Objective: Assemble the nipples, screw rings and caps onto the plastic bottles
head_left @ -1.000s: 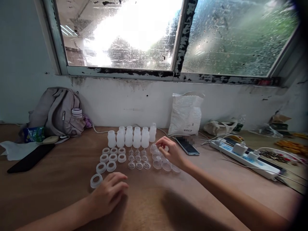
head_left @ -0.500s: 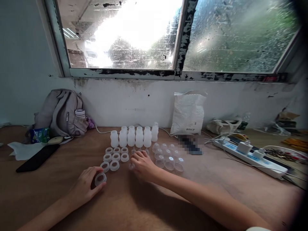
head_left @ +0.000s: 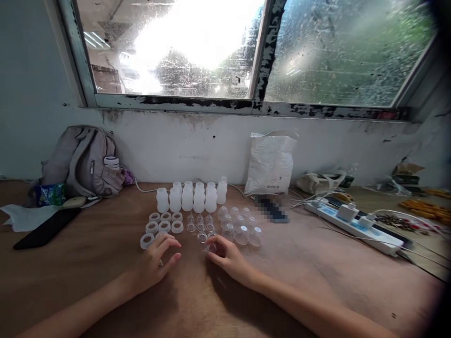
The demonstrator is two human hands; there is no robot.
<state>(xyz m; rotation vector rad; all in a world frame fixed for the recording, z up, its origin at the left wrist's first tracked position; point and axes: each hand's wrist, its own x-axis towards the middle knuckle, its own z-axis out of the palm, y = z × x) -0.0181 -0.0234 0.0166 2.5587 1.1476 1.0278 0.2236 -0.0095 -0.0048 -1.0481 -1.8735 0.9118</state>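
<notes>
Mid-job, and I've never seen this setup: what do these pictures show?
There is no machine, only a person's bare left hand and right hand, filmed from a head-worn camera looking forward and down. On the brown table stand white bottles; nearer the hands, left to right, are pale rings, small clear pieces and clear cups. The right hand holds another clear piece. The left hand is close to the rings; I can't tell whether it holds anything.
</notes>
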